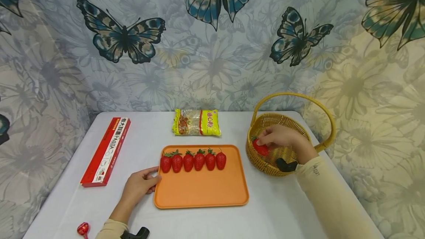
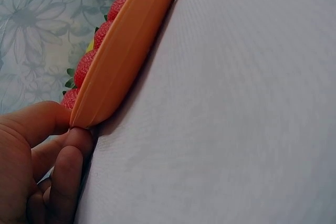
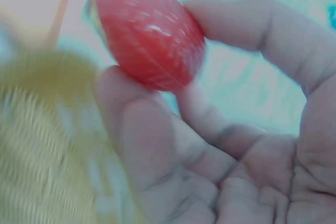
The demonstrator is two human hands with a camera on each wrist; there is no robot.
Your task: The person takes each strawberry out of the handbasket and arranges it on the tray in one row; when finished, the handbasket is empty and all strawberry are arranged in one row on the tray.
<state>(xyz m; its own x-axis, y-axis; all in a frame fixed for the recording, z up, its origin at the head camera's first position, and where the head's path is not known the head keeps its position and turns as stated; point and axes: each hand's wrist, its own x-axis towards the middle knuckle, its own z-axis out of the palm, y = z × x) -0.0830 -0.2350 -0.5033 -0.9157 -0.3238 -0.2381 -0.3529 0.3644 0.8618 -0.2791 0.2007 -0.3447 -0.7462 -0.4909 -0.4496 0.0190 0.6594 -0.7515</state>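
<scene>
My right hand (image 1: 277, 136) pinches a red strawberry (image 3: 149, 32) between thumb and fingertips. In the head view the hand and strawberry overlap the inside of a yellow woven basket (image 1: 262, 166) with a tall arched handle. My left hand (image 1: 141, 184) holds the left edge of an orange tray (image 1: 200, 194), thumb above and fingers below the rim, as the left wrist view shows. Several strawberries (image 1: 188, 161) with green leaves lie in a row along the tray's far side, tips toward me.
A red and white pasta box (image 1: 105, 152) lies left of the tray. Behind the tray is a yellow bag of pasta (image 1: 196, 122). A red-wrapped lollipop (image 1: 83, 228) lies at the table's near left. Butterfly-patterned cloth (image 1: 212, 76) hangs behind the white table.
</scene>
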